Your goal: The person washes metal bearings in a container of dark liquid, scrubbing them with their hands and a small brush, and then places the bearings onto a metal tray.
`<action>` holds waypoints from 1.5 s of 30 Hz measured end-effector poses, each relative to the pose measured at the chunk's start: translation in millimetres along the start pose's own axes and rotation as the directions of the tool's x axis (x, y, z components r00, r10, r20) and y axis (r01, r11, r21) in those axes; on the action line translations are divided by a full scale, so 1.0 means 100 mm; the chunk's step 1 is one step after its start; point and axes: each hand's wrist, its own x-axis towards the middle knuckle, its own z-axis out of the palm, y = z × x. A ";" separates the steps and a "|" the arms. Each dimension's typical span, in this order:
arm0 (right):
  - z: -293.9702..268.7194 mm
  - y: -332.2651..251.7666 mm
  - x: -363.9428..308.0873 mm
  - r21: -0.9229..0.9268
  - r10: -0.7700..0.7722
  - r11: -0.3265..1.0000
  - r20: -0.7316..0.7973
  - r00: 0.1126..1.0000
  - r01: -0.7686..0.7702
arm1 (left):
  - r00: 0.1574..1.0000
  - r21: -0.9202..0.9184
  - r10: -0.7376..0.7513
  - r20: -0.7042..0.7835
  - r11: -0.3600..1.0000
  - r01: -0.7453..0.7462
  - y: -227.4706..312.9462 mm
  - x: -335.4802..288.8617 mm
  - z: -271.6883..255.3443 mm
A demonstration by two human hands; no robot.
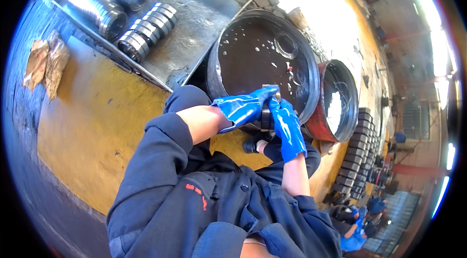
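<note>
**Both gloved hands on a bearing at the basin's rim**

The left hand (pixel 243 106) and the right hand (pixel 286 129), both in blue gloves, close on a dark metal bearing (pixel 266 118) held between them. The left grip wraps it from the 9 o'clock side, fingers reaching over the top; the right grip clamps it from 3 o'clock. The bearing sits at the near rim of a large round basin (pixel 214 71), at its 6 o'clock edge, above the person's knees.

The basin holds dark liquid with pale flecks floating on it, and a ring (pixel 286 45) lies submerged toward 1 o'clock. Just to the basin's 3 o'clock stands a smaller red tub (pixel 318 122). Beyond that, at 4 o'clock, a stack of dark blocks (pixel 357 156) runs along the yellow floor (pixel 92 131). At 10 o'clock from the hands, a row of cleaned bearings (pixel 148 29) lies on a steel tray (pixel 204 15), with larger cylinders (pixel 99 0) behind them.

In my judgement the main risk is slip: the gloves look wet and glossy, and an oily, heavy bearing could slide out of the grip, splashing into the basin or dropping onto the legs below. Holding it over the rim rather than the liquid makes a fall towards the knees more likely.
</note>
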 end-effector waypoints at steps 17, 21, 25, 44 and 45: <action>0.02 -1.33 0.52 0.287 -0.637 0.746 0.043 0.770 0.601 | 0.231 0.584 0.871 -0.433 0.467 -0.665 1.36 -1.00 0.20; 0.59 -1.80 0.88 0.569 -0.710 0.659 0.257 0.655 0.491 | 0.249 0.376 0.867 -0.431 0.424 -0.824 1.47 -1.66 0.29; 1.45 -2.31 1.09 0.632 -0.729 0.672 0.470 0.498 0.386 | 0.039 0.424 0.802 -0.596 0.356 -0.833 1.42 -2.13 -0.46; 2.55 -2.17 2.01 0.427 -0.848 0.495 0.426 0.314 0.757 | 0.056 0.398 0.912 -0.407 0.232 -0.887 1.23 -2.12 -1.98; 2.49 -2.10 2.02 0.672 -0.846 0.529 0.369 0.384 0.519 | 0.057 0.393 0.917 -0.395 0.225 -0.892 1.30 -2.21 -2.06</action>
